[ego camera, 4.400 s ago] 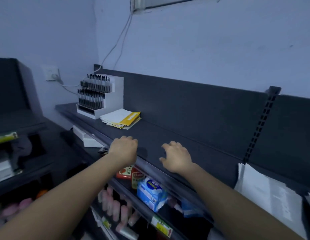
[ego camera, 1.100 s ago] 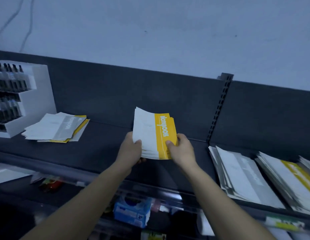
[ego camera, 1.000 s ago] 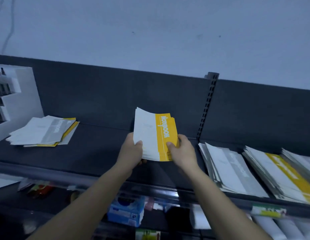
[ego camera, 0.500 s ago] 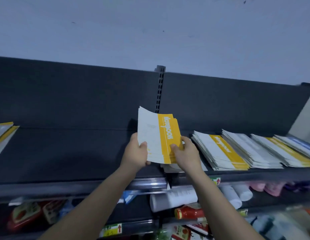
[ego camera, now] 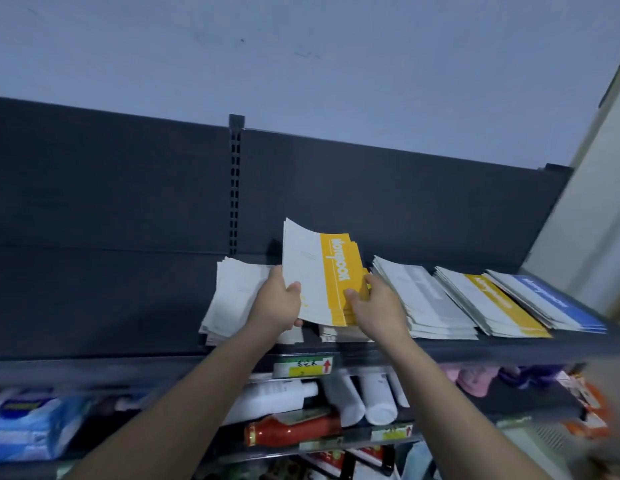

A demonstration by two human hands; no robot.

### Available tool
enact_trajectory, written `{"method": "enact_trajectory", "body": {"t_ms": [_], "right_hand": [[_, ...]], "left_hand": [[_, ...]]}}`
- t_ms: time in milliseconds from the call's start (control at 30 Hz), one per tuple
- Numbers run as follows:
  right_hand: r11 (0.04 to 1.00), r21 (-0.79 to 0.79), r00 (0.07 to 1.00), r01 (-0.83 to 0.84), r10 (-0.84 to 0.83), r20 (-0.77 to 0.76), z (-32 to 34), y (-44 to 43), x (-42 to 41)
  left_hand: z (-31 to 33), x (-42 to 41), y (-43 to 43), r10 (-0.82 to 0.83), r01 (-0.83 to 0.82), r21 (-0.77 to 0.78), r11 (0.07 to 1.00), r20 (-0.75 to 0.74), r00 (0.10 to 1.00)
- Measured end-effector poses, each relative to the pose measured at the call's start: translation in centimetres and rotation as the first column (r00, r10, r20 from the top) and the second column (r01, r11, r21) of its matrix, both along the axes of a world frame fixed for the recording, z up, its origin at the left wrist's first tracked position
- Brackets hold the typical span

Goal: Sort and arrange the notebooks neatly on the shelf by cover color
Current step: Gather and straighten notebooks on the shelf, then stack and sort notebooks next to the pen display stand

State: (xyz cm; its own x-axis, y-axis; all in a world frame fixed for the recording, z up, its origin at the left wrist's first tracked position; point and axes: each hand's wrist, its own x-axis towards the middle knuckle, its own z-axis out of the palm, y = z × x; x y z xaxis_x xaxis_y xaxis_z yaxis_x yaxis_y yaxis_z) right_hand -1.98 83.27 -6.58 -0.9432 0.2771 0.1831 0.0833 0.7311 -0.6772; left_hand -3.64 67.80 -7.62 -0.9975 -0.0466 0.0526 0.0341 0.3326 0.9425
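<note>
Four piles line the shelf's (ego camera: 111,306) front edge: white pile (ego camera: 232,296), grey pile (ego camera: 426,299), yellow pile (ego camera: 498,306), blue pile (ego camera: 557,303). I log left hand (ego camera: 277,303) and right hand (ego camera: 374,303) gripping the yellow-banded notebook stack (ego camera: 322,275) above them, unplaced. Judged midway.

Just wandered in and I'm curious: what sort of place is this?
Probably a small shop: stacks of notebooks lie on a dark display shelf with a price label on its front edge, and bottles and packaged goods sit below.
</note>
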Motion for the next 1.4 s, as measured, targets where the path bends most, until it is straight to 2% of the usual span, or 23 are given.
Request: {"method": "enact_trajectory", "body": {"t_ms": [167, 267, 500, 700, 800, 900, 1000, 1200, 1400], "right_hand": [[0.987, 0.158, 0.998, -0.001, -0.009, 0.063, -0.6, 4.0, -1.5], [0.969, 0.245, 0.996, -0.023, 0.000, 0.090, -1.2, 5.4, -2.4], [0.888, 0.452, 0.985, -0.087, 0.008, 0.174, -2.6, 6.4, -3.7], [0.831, 0.534, 0.970, -0.155, 0.026, 0.241, -2.5, 6.4, -4.0], [0.806, 0.571, 0.980, -0.154, 0.051, 0.193, -1.5, 5.6, -4.2], [0.816, 0.549, 0.984, -0.181, 0.147, 0.105, -0.8, 4.2, -4.9], [0.801, 0.537, 0.958, -0.262, 0.281, 0.048, -0.3, 1.5, -5.8], [0.721, 0.548, 0.869, -0.424, 0.495, 0.021, 1.0, -7.1, -6.4], [0.562, 0.617, 0.773, -0.551, 0.623, 0.123, 1.2, -17.8, -5.9]], "left_hand": [[-0.8, -1.5, 3.0, -0.027, 0.033, -0.275, 0.961, 0.024, 0.999], [-1.0, -1.9, 4.3, -0.038, 0.048, -0.373, 0.927, 0.034, 0.999], [-1.3, -2.4, 5.9, 0.035, -0.006, -0.715, 0.700, 0.025, 0.999], [-1.4, -2.7, 5.9, 0.041, -0.034, -0.787, 0.616, -0.011, 0.999], [-1.0, -2.8, 5.3, 0.025, -0.042, -0.782, 0.621, -0.034, 0.999], [-0.3, -2.6, 3.3, 0.041, -0.110, -0.782, 0.613, -0.108, 0.993], [0.7, -2.1, -0.1, 0.057, -0.187, -0.840, 0.510, -0.184, 0.981], [2.3, 0.2, -9.3, 0.113, -0.240, -0.937, 0.256, -0.217, 0.970], [2.7, 3.4, -19.6, 0.245, -0.251, -0.953, 0.167, -0.207, 0.947]]}}
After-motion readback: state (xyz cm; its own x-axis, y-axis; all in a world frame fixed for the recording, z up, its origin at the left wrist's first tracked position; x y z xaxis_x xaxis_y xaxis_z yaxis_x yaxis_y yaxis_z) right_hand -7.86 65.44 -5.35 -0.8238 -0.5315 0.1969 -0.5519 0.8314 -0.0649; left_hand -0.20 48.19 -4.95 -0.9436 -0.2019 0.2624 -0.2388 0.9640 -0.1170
